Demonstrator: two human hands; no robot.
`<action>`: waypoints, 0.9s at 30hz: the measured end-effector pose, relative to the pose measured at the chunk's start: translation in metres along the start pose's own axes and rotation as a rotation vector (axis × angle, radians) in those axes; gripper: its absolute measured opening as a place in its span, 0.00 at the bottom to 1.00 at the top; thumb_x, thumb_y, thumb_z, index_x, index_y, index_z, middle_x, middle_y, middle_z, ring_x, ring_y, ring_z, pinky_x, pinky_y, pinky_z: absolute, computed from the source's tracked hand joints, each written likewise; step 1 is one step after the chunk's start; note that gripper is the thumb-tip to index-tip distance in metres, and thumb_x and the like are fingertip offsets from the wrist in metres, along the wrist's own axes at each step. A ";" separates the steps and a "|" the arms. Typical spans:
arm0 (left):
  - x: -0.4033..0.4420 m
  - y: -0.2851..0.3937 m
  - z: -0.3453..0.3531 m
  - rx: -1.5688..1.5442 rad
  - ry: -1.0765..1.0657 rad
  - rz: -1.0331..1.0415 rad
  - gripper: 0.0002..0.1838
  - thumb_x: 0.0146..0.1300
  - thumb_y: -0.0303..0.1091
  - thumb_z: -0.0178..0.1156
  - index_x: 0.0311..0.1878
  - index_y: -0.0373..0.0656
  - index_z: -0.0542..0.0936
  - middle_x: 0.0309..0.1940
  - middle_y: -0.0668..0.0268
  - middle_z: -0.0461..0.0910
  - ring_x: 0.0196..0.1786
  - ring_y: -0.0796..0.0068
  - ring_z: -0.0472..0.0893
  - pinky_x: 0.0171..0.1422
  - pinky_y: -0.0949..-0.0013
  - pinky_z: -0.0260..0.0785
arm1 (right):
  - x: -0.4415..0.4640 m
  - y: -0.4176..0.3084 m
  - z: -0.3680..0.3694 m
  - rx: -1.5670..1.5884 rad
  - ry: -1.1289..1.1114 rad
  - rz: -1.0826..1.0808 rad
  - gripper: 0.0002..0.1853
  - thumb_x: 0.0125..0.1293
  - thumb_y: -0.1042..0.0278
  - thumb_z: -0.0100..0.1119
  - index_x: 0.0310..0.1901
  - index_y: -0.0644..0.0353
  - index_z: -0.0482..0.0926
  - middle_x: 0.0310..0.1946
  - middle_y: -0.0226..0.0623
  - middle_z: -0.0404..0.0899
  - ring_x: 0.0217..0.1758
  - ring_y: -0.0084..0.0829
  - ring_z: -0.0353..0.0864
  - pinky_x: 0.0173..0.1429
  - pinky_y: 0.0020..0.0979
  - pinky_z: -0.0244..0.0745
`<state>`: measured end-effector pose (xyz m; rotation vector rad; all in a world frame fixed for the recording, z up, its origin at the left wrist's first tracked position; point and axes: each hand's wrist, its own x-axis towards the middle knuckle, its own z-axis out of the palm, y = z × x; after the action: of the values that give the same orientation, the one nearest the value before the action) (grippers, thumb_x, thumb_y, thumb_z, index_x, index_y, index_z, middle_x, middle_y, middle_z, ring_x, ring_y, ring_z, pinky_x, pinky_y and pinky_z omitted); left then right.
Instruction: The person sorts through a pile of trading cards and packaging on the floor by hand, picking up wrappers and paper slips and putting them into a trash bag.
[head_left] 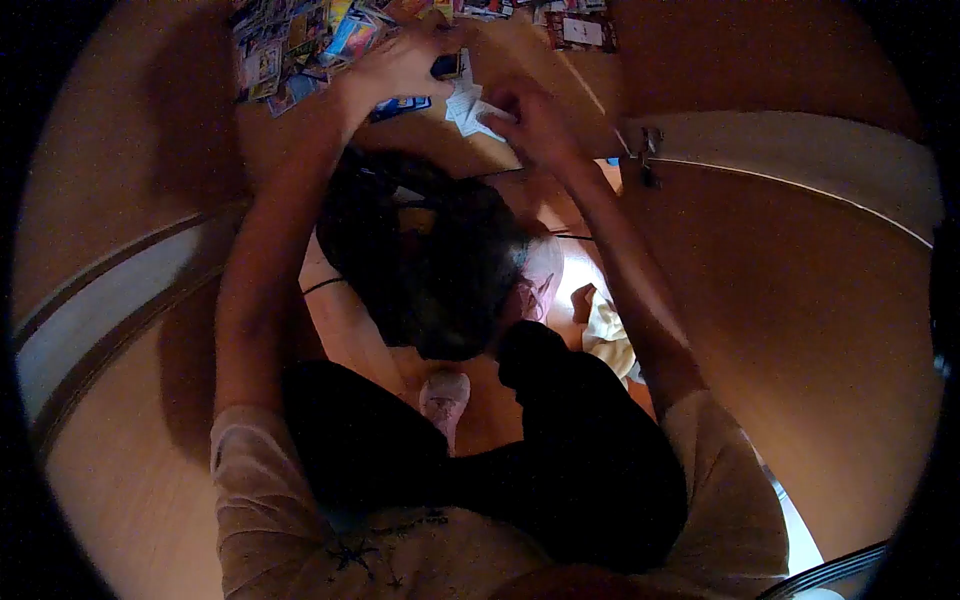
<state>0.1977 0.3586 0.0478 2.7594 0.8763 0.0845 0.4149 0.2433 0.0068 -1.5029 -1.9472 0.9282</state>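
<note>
At the top of the view my left hand (405,68) is closed on a small dark card (447,66), its fingers partly smeared and in shadow. My right hand (537,122) pinches the edge of a white card (492,114). Several more white cards (462,103) lie overlapped beneath and beside it, between my two hands. A blue-edged card (402,107) rests below my left wrist. Left of that hand spreads a loose heap of colourful trading cards (300,45).
Cards lie on a wooden surface (575,95). A dark red printed piece (582,32) sits at the back right. Below, a black bag (420,260) stands on the floor near a pale shoe (445,395). Wooden panels (800,280) flank both sides. Yellowish cloth (605,335) lies right.
</note>
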 end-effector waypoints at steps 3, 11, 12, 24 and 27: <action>-0.009 -0.015 -0.004 -0.018 0.011 -0.016 0.37 0.45 0.43 0.69 0.61 0.45 0.72 0.60 0.46 0.66 0.65 0.48 0.65 0.68 0.56 0.60 | 0.004 0.006 0.008 0.272 0.006 0.047 0.26 0.54 0.65 0.72 0.53 0.62 0.74 0.43 0.38 0.77 0.45 0.29 0.78 0.48 0.31 0.76; -0.026 -0.014 0.016 0.005 0.191 -0.013 0.37 0.46 0.44 0.70 0.61 0.42 0.73 0.64 0.44 0.62 0.72 0.45 0.54 0.75 0.54 0.48 | 0.004 0.003 0.022 0.206 0.034 -0.010 0.31 0.51 0.62 0.74 0.55 0.64 0.72 0.46 0.42 0.76 0.49 0.35 0.79 0.52 0.34 0.76; -0.027 -0.015 0.020 -0.001 0.178 -0.006 0.36 0.47 0.43 0.69 0.61 0.42 0.73 0.64 0.45 0.62 0.72 0.46 0.55 0.76 0.54 0.48 | 0.004 -0.017 0.015 0.063 0.008 0.031 0.31 0.52 0.58 0.72 0.55 0.64 0.73 0.47 0.44 0.76 0.50 0.38 0.79 0.53 0.36 0.75; -0.025 0.031 0.007 0.185 0.052 -0.006 0.25 0.55 0.38 0.65 0.57 0.46 0.78 0.65 0.55 0.65 0.71 0.50 0.59 0.75 0.53 0.49 | -0.001 -0.022 0.030 0.026 0.165 -0.002 0.23 0.54 0.55 0.69 0.46 0.64 0.80 0.47 0.48 0.78 0.50 0.46 0.78 0.56 0.39 0.72; -0.030 0.038 0.004 0.102 0.127 0.004 0.21 0.56 0.40 0.65 0.54 0.47 0.80 0.59 0.57 0.72 0.64 0.54 0.68 0.69 0.56 0.58 | -0.007 -0.023 0.032 0.019 0.146 0.026 0.22 0.54 0.57 0.68 0.46 0.64 0.80 0.44 0.47 0.79 0.50 0.46 0.79 0.56 0.38 0.72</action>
<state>0.1950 0.3104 0.0541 2.8767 0.9319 0.2246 0.3787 0.2266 0.0036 -1.5441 -1.8150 0.8214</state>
